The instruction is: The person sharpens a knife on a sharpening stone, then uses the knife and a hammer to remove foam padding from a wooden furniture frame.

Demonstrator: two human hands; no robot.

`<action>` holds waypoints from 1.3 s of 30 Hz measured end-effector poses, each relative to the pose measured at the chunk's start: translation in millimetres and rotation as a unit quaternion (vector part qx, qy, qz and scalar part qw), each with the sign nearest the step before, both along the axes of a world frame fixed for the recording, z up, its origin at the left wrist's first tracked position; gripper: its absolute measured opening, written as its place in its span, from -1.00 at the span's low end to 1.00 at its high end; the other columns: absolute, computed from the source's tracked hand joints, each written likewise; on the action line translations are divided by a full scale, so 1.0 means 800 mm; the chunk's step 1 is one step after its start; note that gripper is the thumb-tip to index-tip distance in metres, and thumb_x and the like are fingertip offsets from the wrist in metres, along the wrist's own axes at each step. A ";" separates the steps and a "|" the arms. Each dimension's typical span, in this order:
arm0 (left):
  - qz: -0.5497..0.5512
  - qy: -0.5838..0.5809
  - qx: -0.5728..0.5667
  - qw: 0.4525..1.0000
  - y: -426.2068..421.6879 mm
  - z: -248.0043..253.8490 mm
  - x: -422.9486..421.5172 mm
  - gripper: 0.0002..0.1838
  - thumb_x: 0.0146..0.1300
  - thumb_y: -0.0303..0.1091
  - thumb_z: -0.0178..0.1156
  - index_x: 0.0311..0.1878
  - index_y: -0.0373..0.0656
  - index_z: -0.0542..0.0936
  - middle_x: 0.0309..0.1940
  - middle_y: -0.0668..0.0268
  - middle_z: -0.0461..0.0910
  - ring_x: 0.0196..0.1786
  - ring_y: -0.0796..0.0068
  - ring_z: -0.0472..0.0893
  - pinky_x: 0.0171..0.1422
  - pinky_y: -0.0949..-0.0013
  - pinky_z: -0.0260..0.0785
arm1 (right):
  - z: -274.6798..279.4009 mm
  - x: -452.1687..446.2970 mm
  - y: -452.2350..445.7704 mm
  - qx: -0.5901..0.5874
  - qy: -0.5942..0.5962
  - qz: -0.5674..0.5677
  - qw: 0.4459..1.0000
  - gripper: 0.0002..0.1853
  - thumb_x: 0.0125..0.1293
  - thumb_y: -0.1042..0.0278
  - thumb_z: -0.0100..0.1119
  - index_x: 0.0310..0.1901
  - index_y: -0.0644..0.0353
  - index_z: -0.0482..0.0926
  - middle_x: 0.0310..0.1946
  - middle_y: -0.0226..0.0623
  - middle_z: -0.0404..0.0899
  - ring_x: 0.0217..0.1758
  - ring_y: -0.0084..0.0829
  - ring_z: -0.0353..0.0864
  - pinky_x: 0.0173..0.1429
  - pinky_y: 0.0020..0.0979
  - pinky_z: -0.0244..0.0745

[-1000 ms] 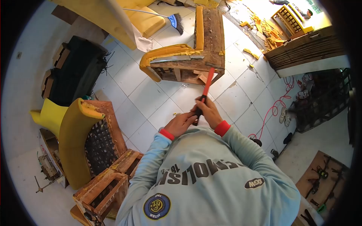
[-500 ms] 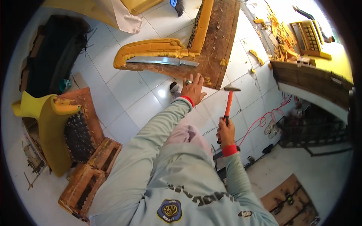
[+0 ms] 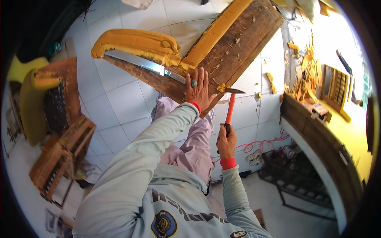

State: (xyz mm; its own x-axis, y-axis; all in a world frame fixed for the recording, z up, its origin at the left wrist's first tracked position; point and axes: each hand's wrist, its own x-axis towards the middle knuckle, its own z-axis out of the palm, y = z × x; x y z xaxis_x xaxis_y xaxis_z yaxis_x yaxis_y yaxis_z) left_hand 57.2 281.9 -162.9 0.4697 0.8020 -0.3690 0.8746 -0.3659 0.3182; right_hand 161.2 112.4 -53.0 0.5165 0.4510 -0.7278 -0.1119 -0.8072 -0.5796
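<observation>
My left hand (image 3: pixel 198 92) lies flat with its fingers spread on the bare wooden panel of a chair frame (image 3: pixel 242 43). A ring shows on one finger. Just left of the fingers, the handle of a large knife (image 3: pixel 137 60) ends; whether they touch it I cannot tell. The long blade rests along the wood beside the yellow foam padding (image 3: pixel 137 41). In my right hand (image 3: pixel 227 143) is a hammer (image 3: pixel 230 109) with an orange-and-black handle. Its metal head is at the frame's lower right edge, by a scrap of foam; contact is unclear.
Another part-stripped yellow chair (image 3: pixel 33 107) and a wooden frame (image 3: pixel 63 154) stand at left. Foam scraps (image 3: pixel 307 75) are piled at upper right. A pink hose (image 3: pixel 262 146) runs over the tiles near a dark metal rack (image 3: pixel 297 178).
The chair frame now sits closer and tilted differently in view. My left hand has come down flat on it, and the hammer head has moved to its edge.
</observation>
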 end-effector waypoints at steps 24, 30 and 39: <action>0.314 0.027 0.030 0.949 -0.096 -0.017 0.004 0.04 0.37 0.35 0.12 0.64 -0.28 0.11 0.66 0.04 0.05 0.70 0.08 0.05 0.68 -0.34 -0.23 | -0.151 0.135 0.136 0.226 -0.170 0.588 0.758 -0.69 0.54 0.29 0.10 0.19 0.27 0.42 -0.26 0.00 0.66 -0.33 0.10 0.70 -0.32 -0.02 0.56; 0.313 0.009 0.017 0.950 -0.118 -0.019 -0.019 0.04 0.35 0.34 0.16 0.64 -0.23 0.13 0.67 0.04 0.02 0.71 0.10 0.02 0.67 -0.32 -0.20 | -0.136 0.116 0.129 0.219 -0.193 0.594 0.749 -0.74 0.54 0.27 0.07 0.12 0.20 0.41 -0.28 -0.01 0.67 -0.35 0.15 0.69 -0.37 0.04 0.53; 0.317 -0.032 0.004 0.948 -0.131 -0.023 -0.040 0.04 0.32 0.31 0.22 0.62 -0.27 0.15 0.66 0.04 0.03 0.69 0.09 0.06 0.67 -0.30 -0.21 | -0.132 0.091 0.121 0.148 -0.173 0.590 0.775 -0.76 0.56 0.21 0.03 0.01 0.23 0.37 -0.38 0.16 0.63 -0.33 0.31 0.62 -0.32 0.20 0.43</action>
State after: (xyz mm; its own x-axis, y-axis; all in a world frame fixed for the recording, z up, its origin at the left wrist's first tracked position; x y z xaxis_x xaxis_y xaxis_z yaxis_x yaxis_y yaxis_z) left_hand 25.3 177.5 -181.0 -0.0861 0.9331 -0.3491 0.8984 0.2242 0.3776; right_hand 233.7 209.2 -158.9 -0.2407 0.8786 -0.4124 0.8056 -0.0561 -0.5898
